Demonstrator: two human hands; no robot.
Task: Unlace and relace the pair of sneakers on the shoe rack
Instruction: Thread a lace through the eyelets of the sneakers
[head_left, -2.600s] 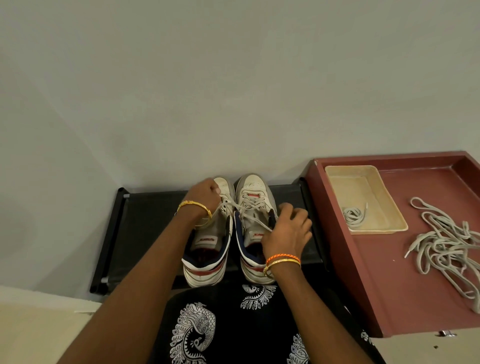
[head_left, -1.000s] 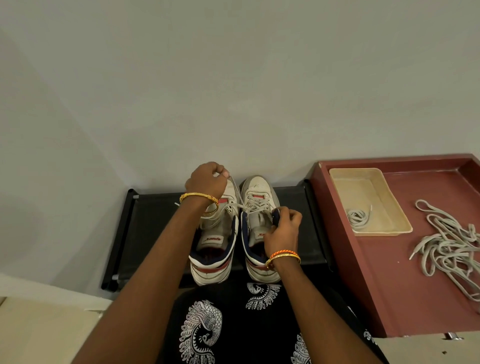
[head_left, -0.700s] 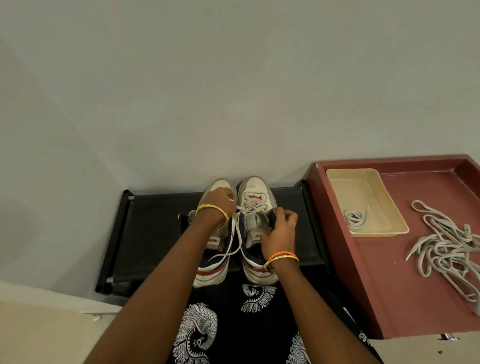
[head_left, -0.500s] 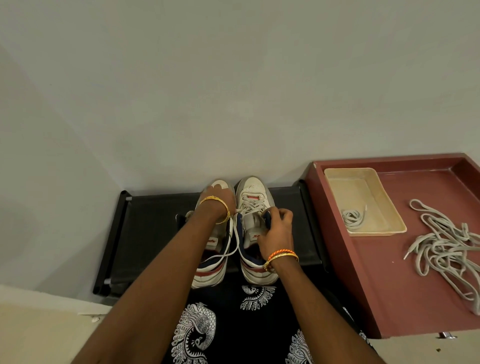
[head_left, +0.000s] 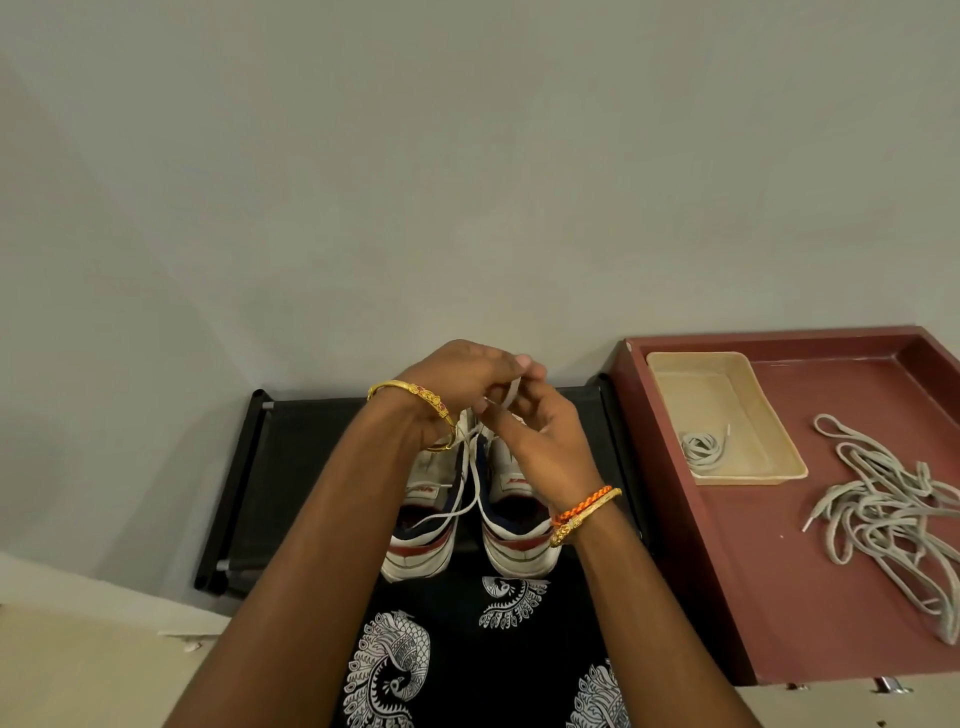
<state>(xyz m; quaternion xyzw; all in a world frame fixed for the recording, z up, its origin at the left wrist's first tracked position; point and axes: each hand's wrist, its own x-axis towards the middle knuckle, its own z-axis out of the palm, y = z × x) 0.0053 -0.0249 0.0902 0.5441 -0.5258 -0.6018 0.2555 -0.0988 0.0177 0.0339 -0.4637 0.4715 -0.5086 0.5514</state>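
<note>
Two white sneakers with red and navy trim stand side by side on the black shoe rack (head_left: 291, 467), heels toward me: the left sneaker (head_left: 423, 525) and the right sneaker (head_left: 519, 530). My left hand (head_left: 457, 379) and my right hand (head_left: 535, 431) meet above the shoes' toes, both pinching a white lace (head_left: 511, 392). From the hands the lace hangs between the two shoes, and one loose end (head_left: 447, 512) trails across the left sneaker's opening. The front halves of both shoes are hidden by my hands.
A maroon tray table (head_left: 727, 597) adjoins the rack on the right. On it sit a beige plastic tray (head_left: 779, 470) holding one coiled lace (head_left: 701, 449) and a loose heap of grey laces (head_left: 893, 514). A plain wall rises right behind the rack.
Both hands have risen from the shoes and come together above the toes, drawing the lace up. Half a second ago the right hand held the right sneaker's tongue.
</note>
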